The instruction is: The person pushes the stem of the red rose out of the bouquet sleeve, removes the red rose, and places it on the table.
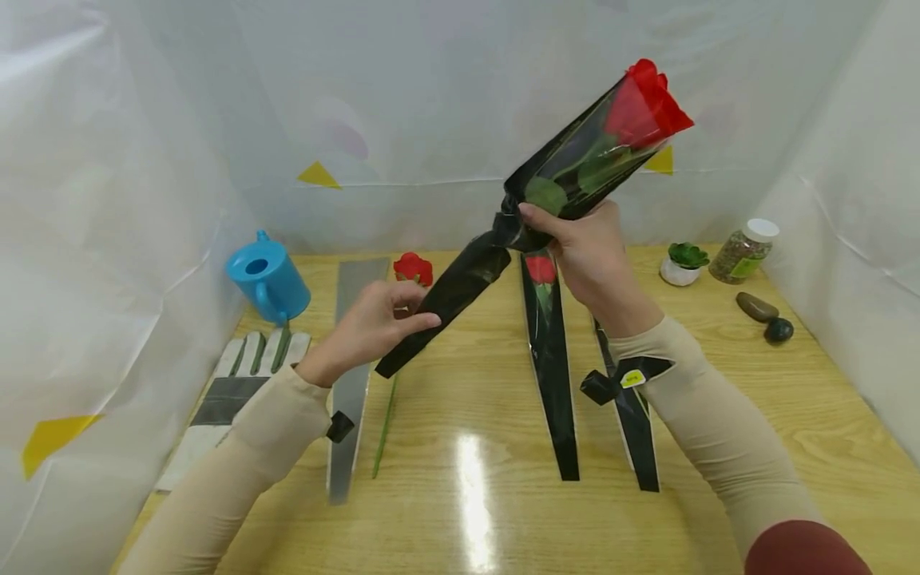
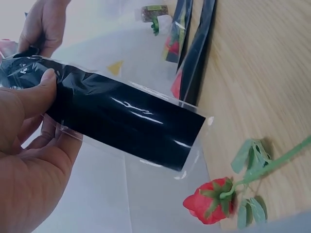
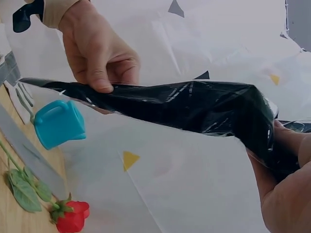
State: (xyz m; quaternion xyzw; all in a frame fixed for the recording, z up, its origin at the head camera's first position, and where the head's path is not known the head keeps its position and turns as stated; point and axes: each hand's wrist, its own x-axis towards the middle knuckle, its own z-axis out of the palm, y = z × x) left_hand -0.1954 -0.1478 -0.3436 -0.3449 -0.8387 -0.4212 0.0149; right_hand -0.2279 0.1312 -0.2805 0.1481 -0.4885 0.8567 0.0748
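Both hands' fingers curl round a glossy black sleeve [image 1: 460,287] holding a red rose [image 1: 647,104], tilted up rightward.

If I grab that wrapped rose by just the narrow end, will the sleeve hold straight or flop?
Likely floppy: the sleeve is thin glossy film and is already cinched and creased at the right hand. Probably slippery too. The left hand steadies its tail, which suggests it needs support.

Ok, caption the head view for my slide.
Both hands lift a sleeved red rose above the table: left hand pinching its tail, right hand gripping mid-sleeve.
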